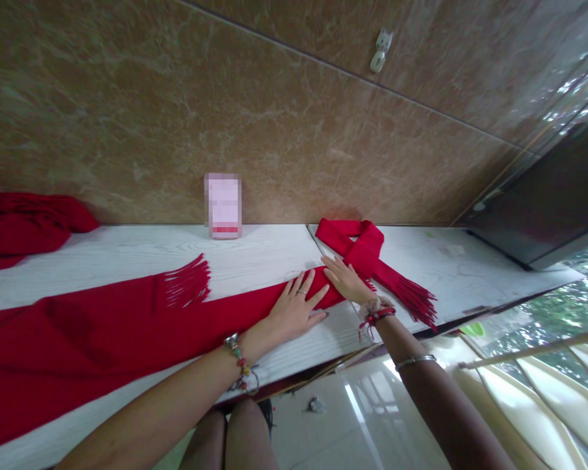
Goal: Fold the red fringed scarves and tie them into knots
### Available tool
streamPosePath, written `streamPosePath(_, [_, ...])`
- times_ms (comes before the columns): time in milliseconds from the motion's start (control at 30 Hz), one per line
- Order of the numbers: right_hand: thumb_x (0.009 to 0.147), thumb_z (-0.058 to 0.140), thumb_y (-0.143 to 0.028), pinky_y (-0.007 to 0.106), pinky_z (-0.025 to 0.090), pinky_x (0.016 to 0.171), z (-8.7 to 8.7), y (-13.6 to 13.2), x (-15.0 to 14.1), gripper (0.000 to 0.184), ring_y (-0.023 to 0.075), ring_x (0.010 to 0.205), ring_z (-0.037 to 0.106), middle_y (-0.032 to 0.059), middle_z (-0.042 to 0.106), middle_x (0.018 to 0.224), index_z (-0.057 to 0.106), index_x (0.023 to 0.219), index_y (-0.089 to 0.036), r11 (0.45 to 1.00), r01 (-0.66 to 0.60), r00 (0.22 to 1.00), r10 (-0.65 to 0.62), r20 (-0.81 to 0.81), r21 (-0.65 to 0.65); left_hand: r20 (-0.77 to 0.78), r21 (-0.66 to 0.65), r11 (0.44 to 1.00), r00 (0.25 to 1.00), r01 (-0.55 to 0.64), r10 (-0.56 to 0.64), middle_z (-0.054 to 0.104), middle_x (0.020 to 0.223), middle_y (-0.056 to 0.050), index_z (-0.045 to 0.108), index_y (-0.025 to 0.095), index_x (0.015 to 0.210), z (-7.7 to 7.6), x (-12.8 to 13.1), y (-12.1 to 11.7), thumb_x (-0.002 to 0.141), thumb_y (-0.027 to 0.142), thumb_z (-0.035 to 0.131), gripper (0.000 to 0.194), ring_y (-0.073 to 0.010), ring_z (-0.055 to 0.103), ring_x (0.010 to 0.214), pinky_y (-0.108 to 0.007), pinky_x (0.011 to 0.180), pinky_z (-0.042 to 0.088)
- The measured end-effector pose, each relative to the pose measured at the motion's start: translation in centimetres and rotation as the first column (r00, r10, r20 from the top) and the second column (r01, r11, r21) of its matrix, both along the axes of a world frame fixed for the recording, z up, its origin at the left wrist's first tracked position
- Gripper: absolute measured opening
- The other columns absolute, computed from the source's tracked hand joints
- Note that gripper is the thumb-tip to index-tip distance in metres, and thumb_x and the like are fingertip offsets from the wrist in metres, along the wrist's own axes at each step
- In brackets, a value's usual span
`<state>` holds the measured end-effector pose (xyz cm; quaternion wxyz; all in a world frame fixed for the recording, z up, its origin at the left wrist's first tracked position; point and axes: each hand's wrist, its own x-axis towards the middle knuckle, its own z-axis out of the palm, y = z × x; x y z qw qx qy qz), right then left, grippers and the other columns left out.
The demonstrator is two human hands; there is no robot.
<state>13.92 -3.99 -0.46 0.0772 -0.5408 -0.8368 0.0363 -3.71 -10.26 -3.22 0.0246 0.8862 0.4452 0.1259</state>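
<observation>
A long red scarf (pixel 235 320) with fringed ends lies along the white wood-grain surface, wide at the left and folded into a narrow strip toward the right. My left hand (pixel 294 307) rests flat on the strip with its fingers spread. Just right of it, my right hand (pixel 343 279) lies on the strip's right end, fingers stretched out. Past my right hand, a red fringed length (pixel 367 251) is bent over itself in a loop. Whether it joins the strip is hidden near my right hand.
A blurred pink-and-white item (pixel 224 205) stands against the brown marbled wall (pixel 127 117). More red cloth (pixel 29 225) is bunched at the far left. A dark panel-shaped object (pixel 543 196) stands at the right end. Below the front edge are the tiled floor (pixel 343 424) and a pale railing (pixel 529 391).
</observation>
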Motion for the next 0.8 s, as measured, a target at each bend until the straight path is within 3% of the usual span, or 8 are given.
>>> streamPosePath(167, [0.092, 0.025, -0.032, 0.06, 0.024, 0.098, -1.8, 0.6, 0.8, 0.045, 0.0267, 0.131, 0.024, 0.0102, 0.033, 0.141, 0.032, 0.135, -0.023, 1.0, -0.015, 0.999, 0.015, -0.047, -0.013, -0.009, -0.022, 1.0, 1.0, -0.015, 0.014, 0.012, 0.147, -0.015, 0.026, 0.023, 0.139, -0.1, 0.1, -0.2, 0.086, 0.052, 0.039, 0.062, -0.0335, 0.014, 0.133, -0.046, 0.104, 0.022])
streamPosePath(367, [0.092, 0.027, -0.031, 0.059, 0.027, 0.098, -1.7, 0.0, 0.0, 0.044, 0.0274, 0.131, 0.025, 0.0108, 0.033, 0.141, 0.033, 0.135, -0.022, 0.999, 0.041, 0.998, -0.041, -0.042, 0.006, -0.033, -0.016, 1.0, 0.999, 0.021, -0.021, 0.012, 0.147, -0.015, 0.026, 0.02, 0.138, -0.1, -0.8, 0.2, 0.088, 0.05, 0.037, 0.06, -0.0303, 0.011, 0.134, -0.043, 0.106, 0.018])
streamPosePath(567, [0.091, 0.028, -0.028, 0.052, 0.024, 0.103, -1.5, -1.6, -4.1, 0.047, 0.0256, 0.132, 0.023, 0.0155, 0.032, 0.141, 0.035, 0.133, -0.008, 0.989, 0.146, 0.988, -0.144, -0.054, 0.032, -0.11, -0.069, 0.986, 0.981, 0.154, -0.161, 0.008, 0.148, -0.011, 0.022, 0.025, 0.139, 0.0, -5.8, 1.7, 0.09, 0.049, 0.032, 0.056, -0.0253, 0.009, 0.135, -0.039, 0.106, 0.016])
streamPosePath(800, [0.09, 0.03, -0.032, 0.051, 0.022, 0.103, -1.7, -1.3, -11.0, 0.047, 0.0243, 0.13, 0.027, 0.0141, 0.035, 0.14, 0.038, 0.131, -0.01, 0.988, 0.127, 0.982, -0.112, -0.155, 0.089, -0.16, -0.055, 0.991, 0.979, 0.12, -0.127, 0.006, 0.148, -0.011, 0.021, 0.025, 0.139, 0.1, -12.7, 1.5, 0.091, 0.045, 0.032, 0.053, -0.0236, 0.007, 0.135, -0.038, 0.106, 0.018])
